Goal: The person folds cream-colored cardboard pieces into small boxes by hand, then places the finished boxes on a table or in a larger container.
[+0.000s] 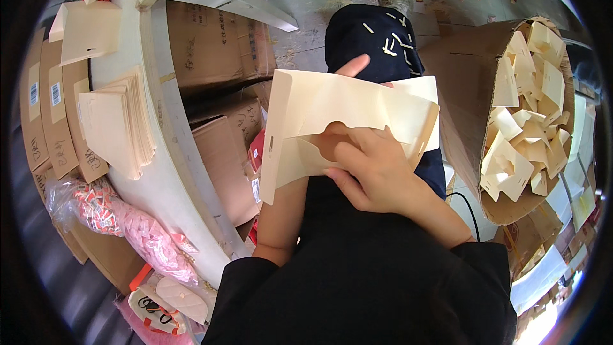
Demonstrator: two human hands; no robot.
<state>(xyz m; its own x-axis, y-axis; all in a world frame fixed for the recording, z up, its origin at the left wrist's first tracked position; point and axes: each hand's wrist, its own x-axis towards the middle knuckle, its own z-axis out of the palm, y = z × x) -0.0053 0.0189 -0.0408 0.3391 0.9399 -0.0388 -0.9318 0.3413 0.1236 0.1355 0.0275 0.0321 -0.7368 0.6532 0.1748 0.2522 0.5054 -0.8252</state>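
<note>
A cream paperboard piece (335, 100), partly folded, is held above my lap. It has folded side flaps, narrow slots near both ends and a wavy cutout in its middle. My left hand (354, 65) supports it from behind; most of that hand is hidden by the board, with a fingertip showing above the top edge. My right hand (376, 167) lies over the front, its fingers bent into the cutout and the thumb at the lower edge. Beneath is my dark-trousered knee (368, 33), with pale paper scraps on it.
To the right, a large cardboard box (459, 67) holds many folded cream pieces (527, 120). A stack of flat cream sheets (117, 122) lies on the white table (167, 201) at left, near bagged small packets (98, 206). Brown cartons (215, 43) stand under the table.
</note>
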